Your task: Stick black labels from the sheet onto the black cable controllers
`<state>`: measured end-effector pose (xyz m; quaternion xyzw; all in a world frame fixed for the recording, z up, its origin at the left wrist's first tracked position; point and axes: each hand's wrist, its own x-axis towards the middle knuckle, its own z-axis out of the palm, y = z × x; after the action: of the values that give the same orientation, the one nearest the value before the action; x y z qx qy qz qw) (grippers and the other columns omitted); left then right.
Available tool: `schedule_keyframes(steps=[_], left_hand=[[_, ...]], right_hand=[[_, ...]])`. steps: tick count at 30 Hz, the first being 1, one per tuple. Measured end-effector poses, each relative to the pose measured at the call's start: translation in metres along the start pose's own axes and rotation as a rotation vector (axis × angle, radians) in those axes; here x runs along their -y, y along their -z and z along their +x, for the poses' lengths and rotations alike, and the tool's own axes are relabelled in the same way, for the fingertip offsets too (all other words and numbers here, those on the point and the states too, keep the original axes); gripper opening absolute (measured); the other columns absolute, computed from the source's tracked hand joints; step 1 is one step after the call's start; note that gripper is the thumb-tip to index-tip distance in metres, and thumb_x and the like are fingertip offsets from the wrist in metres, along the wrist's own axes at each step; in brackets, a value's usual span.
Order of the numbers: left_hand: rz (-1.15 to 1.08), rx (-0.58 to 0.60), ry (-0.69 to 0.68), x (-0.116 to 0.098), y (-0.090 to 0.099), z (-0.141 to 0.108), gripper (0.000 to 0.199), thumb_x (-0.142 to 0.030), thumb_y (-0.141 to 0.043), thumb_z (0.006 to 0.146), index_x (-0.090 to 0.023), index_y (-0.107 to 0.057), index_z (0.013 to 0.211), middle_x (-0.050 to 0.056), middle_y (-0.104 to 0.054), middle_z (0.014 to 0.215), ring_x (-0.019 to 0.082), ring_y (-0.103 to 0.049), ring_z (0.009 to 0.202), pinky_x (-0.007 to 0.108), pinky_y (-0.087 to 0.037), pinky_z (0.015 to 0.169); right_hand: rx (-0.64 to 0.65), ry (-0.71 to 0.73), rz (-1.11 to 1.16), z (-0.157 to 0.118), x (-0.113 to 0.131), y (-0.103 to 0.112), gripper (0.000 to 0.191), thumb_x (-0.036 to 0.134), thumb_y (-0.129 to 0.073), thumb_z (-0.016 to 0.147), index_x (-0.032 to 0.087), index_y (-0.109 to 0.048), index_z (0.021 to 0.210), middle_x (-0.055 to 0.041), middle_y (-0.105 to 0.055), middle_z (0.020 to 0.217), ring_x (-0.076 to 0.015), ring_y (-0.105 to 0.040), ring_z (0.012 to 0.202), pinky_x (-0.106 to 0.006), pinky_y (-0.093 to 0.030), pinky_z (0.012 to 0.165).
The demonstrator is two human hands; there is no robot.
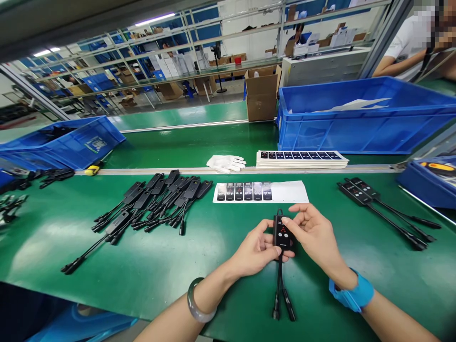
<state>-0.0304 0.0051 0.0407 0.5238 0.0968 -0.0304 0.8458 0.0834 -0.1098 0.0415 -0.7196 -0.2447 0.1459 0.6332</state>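
The left hand [252, 250] grips a labelled controller [282, 241], the loosely spread right hand [318, 237] thumbing it; two labelled units [356, 194] at two o'clock look done, the plain pile [143, 199] at ten seemingly left.

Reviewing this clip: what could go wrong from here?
The right hand has its thumb against the face of the black box, so the printed surface might get smudged. In the pile of boxes, cords overlap, so lifting one box could drag others.

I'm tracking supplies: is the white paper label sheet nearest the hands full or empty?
Partly full: the white sheet holds six black rectangular labels; its right end shows plain white.
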Motion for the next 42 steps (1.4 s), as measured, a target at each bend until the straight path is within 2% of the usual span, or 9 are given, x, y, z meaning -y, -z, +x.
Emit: schedule_keyframes(steps=[3, 7, 14, 16, 21, 26, 32, 37, 42], left_hand=[[-0.054, 0.008, 0.010, 0.000, 0.002, 0.000, 0.043, -0.028, -0.072, 0.074, -0.019, -0.042, 0.104, 0.009, -0.068, 0.094, 0.024, -0.069, 0.084, 0.037, -0.053, 0.078], [-0.122, -0.029, 0.002, 0.000, 0.004, 0.001, 0.031, -0.033, -0.062, 0.079, -0.019, -0.043, 0.099, 0.006, -0.069, 0.085, 0.024, -0.071, 0.073, 0.035, -0.055, 0.069], [-0.148, -0.114, -0.026, 0.000, 0.006, 0.005, 0.026, -0.035, -0.056, 0.082, -0.019, -0.045, 0.098, 0.005, -0.069, 0.082, 0.020, -0.070, 0.074, 0.028, -0.054, 0.063], [-0.120, -0.140, -0.028, 0.000, 0.006, 0.006, 0.029, -0.039, -0.057, 0.083, -0.019, -0.044, 0.099, 0.005, -0.069, 0.082, 0.021, -0.070, 0.076, 0.028, -0.054, 0.063], [0.047, -0.191, -0.034, 0.003, 0.004, 0.007, 0.042, -0.050, -0.057, 0.082, -0.019, -0.040, 0.104, 0.003, -0.067, 0.077, 0.019, -0.069, 0.063, 0.032, -0.055, 0.061], [0.107, -0.180, -0.054, 0.008, 0.004, 0.009, 0.041, -0.051, -0.056, 0.082, -0.019, -0.039, 0.100, 0.003, -0.066, 0.078, 0.016, -0.068, 0.059, 0.030, -0.055, 0.059], [0.039, -0.231, -0.101, 0.007, 0.009, 0.012, 0.048, -0.051, -0.052, 0.085, -0.019, -0.038, 0.118, 0.007, -0.066, 0.097, 0.017, -0.068, 0.077, 0.032, -0.055, 0.072], [0.454, -0.272, -0.212, 0.005, 0.021, 0.014, 0.052, -0.048, -0.046, 0.088, -0.019, -0.037, 0.131, 0.012, -0.065, 0.107, 0.019, -0.066, 0.081, 0.032, -0.054, 0.066], [0.632, -0.209, -0.280, 0.002, 0.023, 0.016, 0.039, -0.032, -0.043, 0.090, -0.019, -0.042, 0.126, 0.010, -0.063, 0.111, 0.016, -0.062, 0.088, 0.029, -0.053, 0.071]], right_hand=[[0.031, 0.035, -0.077, 0.002, -0.006, 0.002, 0.036, 0.040, -0.067, 0.077, 0.021, -0.052, 0.103, 0.0063, -0.046, 0.061, -0.0118, -0.048, 0.053, -0.023, -0.045, 0.048], [0.193, 0.027, -0.120, 0.000, -0.009, -0.001, 0.038, 0.038, -0.065, 0.077, 0.023, -0.053, 0.110, 0.0024, -0.050, 0.075, -0.0134, -0.051, 0.060, -0.025, -0.047, 0.051], [0.438, -0.028, -0.088, -0.010, -0.008, -0.006, 0.088, 0.032, -0.077, 0.065, 0.031, -0.033, 0.140, -0.0037, -0.061, 0.107, -0.0198, -0.062, 0.075, -0.030, -0.054, 0.061], [0.476, -0.011, -0.046, -0.010, -0.010, -0.005, 0.086, 0.034, -0.074, 0.070, 0.030, -0.029, 0.143, -0.0051, -0.060, 0.117, -0.0219, -0.063, 0.086, -0.032, -0.055, 0.071], [0.382, 0.093, -0.147, -0.007, -0.011, -0.003, 0.048, 0.035, -0.043, 0.092, 0.025, -0.041, 0.139, -0.0060, -0.060, 0.123, -0.0241, -0.056, 0.110, -0.039, -0.046, 0.094], [0.340, 0.175, -0.281, -0.009, -0.011, -0.008, 0.045, 0.035, -0.040, 0.093, 0.023, -0.046, 0.135, -0.0062, -0.068, 0.102, -0.0241, -0.063, 0.095, -0.038, -0.052, 0.083], [0.237, 0.287, -0.433, -0.009, -0.013, -0.009, 0.058, 0.038, -0.056, 0.086, 0.025, -0.038, 0.139, -0.0087, -0.060, 0.112, -0.0255, -0.059, 0.100, -0.037, -0.054, 0.080], [0.113, 0.369, -0.575, 0.011, -0.014, 0.009, 0.032, 0.028, -0.042, 0.090, 0.020, -0.059, 0.116, -0.0079, -0.063, 0.098, -0.0203, -0.062, 0.080, -0.035, -0.054, 0.074], [0.111, 0.388, -0.746, 0.020, -0.024, 0.010, 0.034, 0.033, -0.050, 0.088, 0.018, -0.055, 0.117, -0.0100, -0.057, 0.100, -0.0246, -0.059, 0.089, -0.036, -0.052, 0.074]])
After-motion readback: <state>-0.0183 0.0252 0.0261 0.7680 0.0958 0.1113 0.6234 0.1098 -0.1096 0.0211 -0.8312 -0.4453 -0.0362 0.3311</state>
